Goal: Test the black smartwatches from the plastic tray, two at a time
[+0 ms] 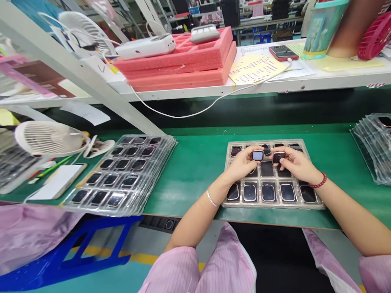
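My left hand [242, 163] is closed on a smartwatch case [258, 155] whose screen looks pale and bright. In my right hand [297, 162] is a second smartwatch case [278, 157] with a dark screen, pinched between thumb and fingers. Both hands are above a clear plastic tray [275, 204], the two cases side by side and a little apart. Dark square watch pieces, such as the near-row watch piece [269, 191], sit in the tray's pockets. The hands cover part of the upper rows.
A stack of clear trays [152, 179] with watch pieces stands left on the green bench [189, 171]; more stacked trays [366, 154] are at the right. A white fan [51, 138] is far left. Above, a shelf [195, 92] holds red foam [171, 67], with a white cable [183, 116] hanging down.
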The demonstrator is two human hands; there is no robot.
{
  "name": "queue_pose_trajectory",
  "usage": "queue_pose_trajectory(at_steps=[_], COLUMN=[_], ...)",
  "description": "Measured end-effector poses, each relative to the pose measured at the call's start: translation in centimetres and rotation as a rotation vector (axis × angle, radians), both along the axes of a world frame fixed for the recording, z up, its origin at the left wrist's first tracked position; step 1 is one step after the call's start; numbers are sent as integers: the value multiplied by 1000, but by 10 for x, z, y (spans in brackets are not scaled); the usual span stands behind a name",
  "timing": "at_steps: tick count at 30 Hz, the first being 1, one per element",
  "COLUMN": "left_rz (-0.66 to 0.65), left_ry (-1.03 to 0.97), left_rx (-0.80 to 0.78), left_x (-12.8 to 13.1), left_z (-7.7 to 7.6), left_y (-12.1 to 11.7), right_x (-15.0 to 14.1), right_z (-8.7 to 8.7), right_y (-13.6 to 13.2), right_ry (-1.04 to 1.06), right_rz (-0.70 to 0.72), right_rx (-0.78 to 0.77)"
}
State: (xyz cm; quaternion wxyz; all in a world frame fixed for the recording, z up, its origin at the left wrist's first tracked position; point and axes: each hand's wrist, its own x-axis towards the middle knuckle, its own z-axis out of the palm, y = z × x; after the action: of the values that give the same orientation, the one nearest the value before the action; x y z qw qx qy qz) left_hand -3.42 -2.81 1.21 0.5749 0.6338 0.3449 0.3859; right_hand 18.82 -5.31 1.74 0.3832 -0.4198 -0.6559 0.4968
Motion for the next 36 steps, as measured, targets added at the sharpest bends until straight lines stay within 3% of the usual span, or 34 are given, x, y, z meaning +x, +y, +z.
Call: queue_pose_trajectory(at_steps=[28,36], left_rz=[38,48], left_ry=[18,39], left_rx=[-72,-67], left_x=[1,2], left_z=[3,2], left_y=[-3,-2], right_x=[-3,-2], right_z=[-9,-2], right_y=[1,-1], right_ry=[40,34], right_rz=[-2,-6], right_rx=[32,44])
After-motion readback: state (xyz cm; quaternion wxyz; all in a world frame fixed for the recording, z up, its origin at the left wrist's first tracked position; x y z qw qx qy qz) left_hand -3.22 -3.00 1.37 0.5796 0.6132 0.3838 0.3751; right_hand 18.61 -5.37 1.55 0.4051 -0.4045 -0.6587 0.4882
